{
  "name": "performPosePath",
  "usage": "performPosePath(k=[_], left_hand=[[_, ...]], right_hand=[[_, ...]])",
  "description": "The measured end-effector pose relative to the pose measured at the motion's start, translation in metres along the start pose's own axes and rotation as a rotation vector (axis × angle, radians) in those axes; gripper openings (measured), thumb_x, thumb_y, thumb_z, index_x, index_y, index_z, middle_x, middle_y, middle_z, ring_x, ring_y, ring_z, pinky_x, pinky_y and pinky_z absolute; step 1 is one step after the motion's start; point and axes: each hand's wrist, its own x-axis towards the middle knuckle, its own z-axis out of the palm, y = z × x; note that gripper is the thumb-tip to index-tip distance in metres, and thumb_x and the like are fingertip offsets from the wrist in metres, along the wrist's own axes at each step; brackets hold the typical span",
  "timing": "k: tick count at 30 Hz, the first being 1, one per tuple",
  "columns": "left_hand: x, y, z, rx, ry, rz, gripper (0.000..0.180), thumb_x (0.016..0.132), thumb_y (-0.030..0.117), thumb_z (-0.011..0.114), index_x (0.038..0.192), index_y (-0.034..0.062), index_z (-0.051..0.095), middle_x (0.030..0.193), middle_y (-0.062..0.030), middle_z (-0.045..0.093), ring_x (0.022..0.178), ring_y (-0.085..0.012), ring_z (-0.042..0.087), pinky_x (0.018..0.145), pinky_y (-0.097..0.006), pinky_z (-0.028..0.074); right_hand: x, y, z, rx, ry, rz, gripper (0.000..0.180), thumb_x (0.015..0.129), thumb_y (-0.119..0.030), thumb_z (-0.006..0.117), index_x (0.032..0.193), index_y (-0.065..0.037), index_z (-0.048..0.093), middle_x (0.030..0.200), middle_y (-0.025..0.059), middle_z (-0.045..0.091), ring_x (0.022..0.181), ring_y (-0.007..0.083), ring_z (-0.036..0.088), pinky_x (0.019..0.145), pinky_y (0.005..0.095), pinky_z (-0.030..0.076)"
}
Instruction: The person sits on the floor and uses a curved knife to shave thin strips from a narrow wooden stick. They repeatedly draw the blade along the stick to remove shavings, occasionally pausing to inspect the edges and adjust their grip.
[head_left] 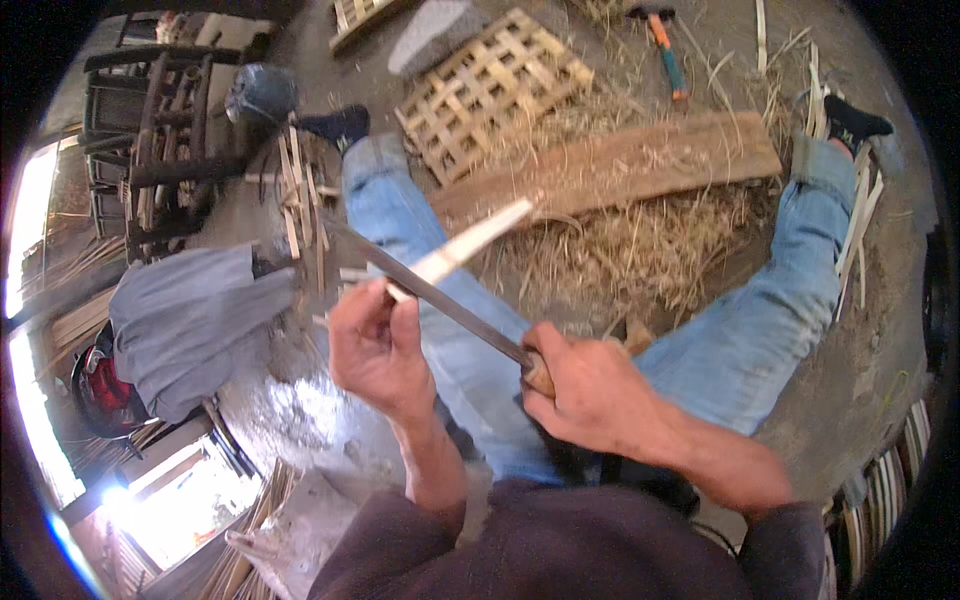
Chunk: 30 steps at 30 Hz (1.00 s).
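Note:
Between the thumb and fingers of my left hand (380, 350) is the near end of a pale wooden strip (483, 238), which points away to the upper right. My right hand (605, 395) is closed around the wooden handle of a long knife (450, 307). Its dark, narrow blade slants up to the left and crosses over the strip close to my left fingertips. Whether the edge presses into the wood cannot be made out. Both hands are above my outstretched legs, clad in blue jeans (760, 320).
A brown plank (650, 165) spans the floor between my legs, among curly shavings (630, 265). Beyond lie a slatted lattice panel (490, 95), a grey stone (435, 35) and an orange-and-green-handled hammer (664, 55). Grey cloth (195, 320), loose strips (291, 200) and a dark wooden frame (165, 150) are left.

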Motion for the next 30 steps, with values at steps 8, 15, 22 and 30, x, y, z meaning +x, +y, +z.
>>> performPosePath(k=[8,15,22,30], left_hand=[[-0.004,0.0,-0.004,-0.052,-0.058,-0.057,0.031,0.086,0.01,0.074,0.108,-0.005,0.059,0.112,-0.0184,0.061,0.096,-0.0205,0.064,0.081,-0.029,0.055],[-0.011,0.008,-0.012,0.036,-0.13,0.009,0.027,0.085,0.004,0.072,0.109,-0.0046,0.061,0.108,-0.0181,0.063,0.091,-0.0176,0.064,0.074,-0.025,0.055],[-0.011,0.001,-0.02,0.039,-0.066,-0.054,0.027,0.084,0.001,0.072,0.108,-0.0048,0.062,0.108,-0.0174,0.064,0.092,-0.0192,0.065,0.079,-0.028,0.055],[-0.014,0.004,-0.025,0.051,-0.075,-0.079,0.026,0.084,0.001,0.072,0.108,-0.0047,0.063,0.108,-0.0179,0.063,0.094,-0.0195,0.065,0.08,-0.029,0.054]], right_hand=[[0.003,0.015,-0.001,0.024,0.055,0.064,0.032,0.081,-0.016,0.061,0.103,0.004,0.047,0.077,0.03,0.063,0.075,0.0491,0.062,0.072,0.0558,0.05],[-0.005,0.011,0.003,0.056,0.0,0.061,0.034,0.082,-0.018,0.06,0.107,0.002,0.048,0.078,0.0297,0.064,0.077,0.0487,0.063,0.072,0.056,0.05],[0.002,0.001,0.01,0.131,0.011,0.023,0.032,0.082,-0.018,0.061,0.105,0.001,0.05,0.08,0.0303,0.064,0.077,0.0481,0.064,0.072,0.0559,0.051],[0.002,0.012,0.015,0.07,0.053,-0.02,0.03,0.084,-0.015,0.059,0.105,0.003,0.049,0.08,0.0302,0.063,0.077,0.0493,0.063,0.07,0.0554,0.051]])
